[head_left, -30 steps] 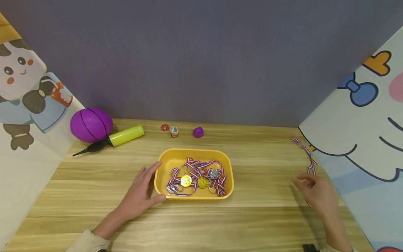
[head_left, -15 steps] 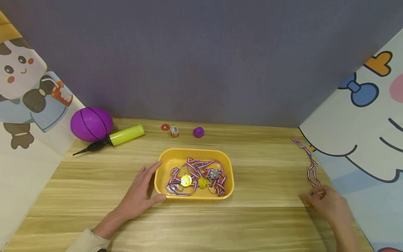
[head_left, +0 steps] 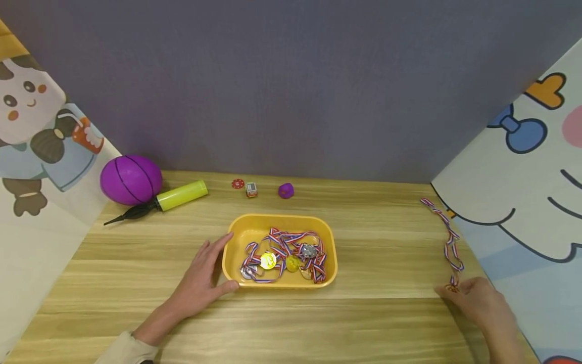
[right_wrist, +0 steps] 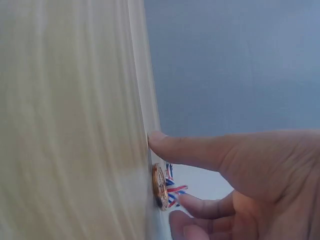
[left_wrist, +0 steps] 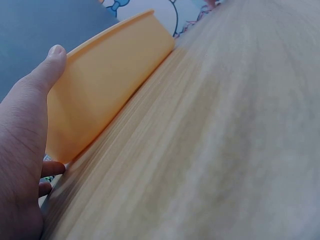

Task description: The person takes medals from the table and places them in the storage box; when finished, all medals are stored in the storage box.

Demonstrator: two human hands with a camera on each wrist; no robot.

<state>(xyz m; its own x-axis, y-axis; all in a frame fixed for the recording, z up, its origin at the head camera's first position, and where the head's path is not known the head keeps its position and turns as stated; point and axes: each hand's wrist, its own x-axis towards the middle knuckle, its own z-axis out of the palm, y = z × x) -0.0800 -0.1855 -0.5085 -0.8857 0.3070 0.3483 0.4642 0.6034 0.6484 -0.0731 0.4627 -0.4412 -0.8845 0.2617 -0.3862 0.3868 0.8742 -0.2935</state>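
My left hand [head_left: 200, 283] is spread at the left end of a yellow plastic tray [head_left: 282, 218], its thumb [left_wrist: 56, 62] by the near side wall and a finger reaching the far left corner of the rim. Inside the tray lie several gold and silver medals [head_left: 268, 261] on tangled striped ribbons. On the far right, my right hand [head_left: 477, 303] is low over a bronze-coloured medal [right_wrist: 160, 186] that lies flat on the table. Thumb and fingers stand to either side of it, apart from it in the right wrist view. Its red, white and blue ribbon [head_left: 453, 255] trails away from me.
A purple ball [head_left: 132, 179] and a yellow-green hand pump [head_left: 182, 196] sit at the back left. Along the back lie a red chip [head_left: 238, 183], a small box [head_left: 251, 189] and a small purple object [head_left: 286, 190]. A grey partition [head_left: 291, 91] closes off the back.
My right hand has moved toward me and slightly right, down along the ribbon to the medal, which now shows between its fingers. The left hand and tray have stayed put.
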